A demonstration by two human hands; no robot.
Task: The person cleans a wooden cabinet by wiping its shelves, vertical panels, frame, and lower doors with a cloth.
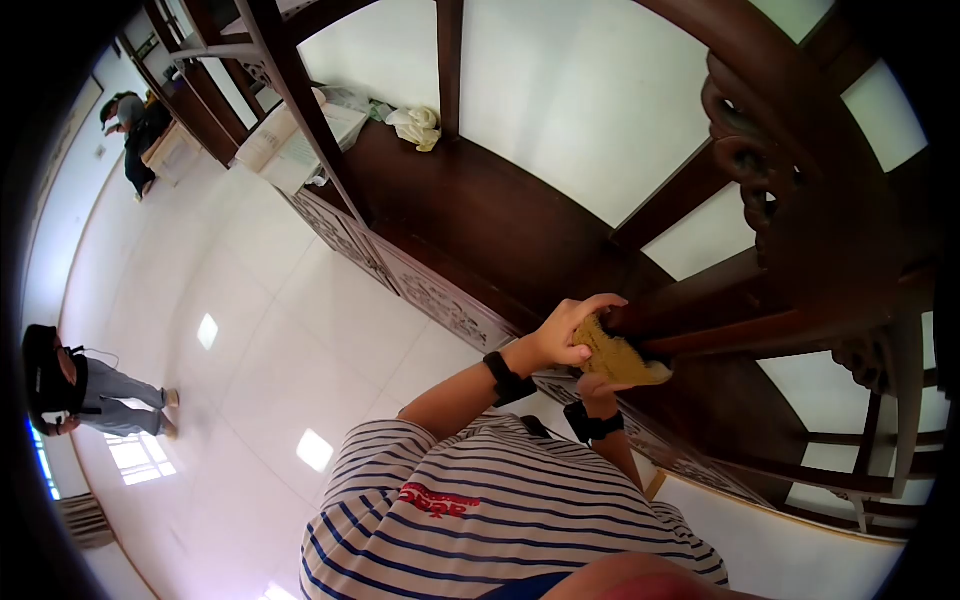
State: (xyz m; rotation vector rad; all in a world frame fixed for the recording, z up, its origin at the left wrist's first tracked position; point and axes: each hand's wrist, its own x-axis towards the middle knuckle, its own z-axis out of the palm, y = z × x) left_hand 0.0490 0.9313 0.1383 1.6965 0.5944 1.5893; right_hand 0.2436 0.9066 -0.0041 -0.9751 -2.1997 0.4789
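A yellow-brown sheet that looks like sandpaper (615,358) is held between my two hands beside a dark wooden rail of the shelf unit. My left hand (568,332) grips its upper left edge, thumb on the near face and forefinger reaching towards the rail. Below it, my right hand (600,387) holds the lower edge, its fingers mostly hidden behind the sheet. A pale corner of the sheet points to the right. Each wrist wears a black band.
The dark wooden shelf unit (450,205) has carved trim and open frames. An open book (285,145) and a crumpled pale cloth or bag (415,127) lie on it. One person (100,390) stands on the tiled floor (240,290); another person (140,135) is farther back.
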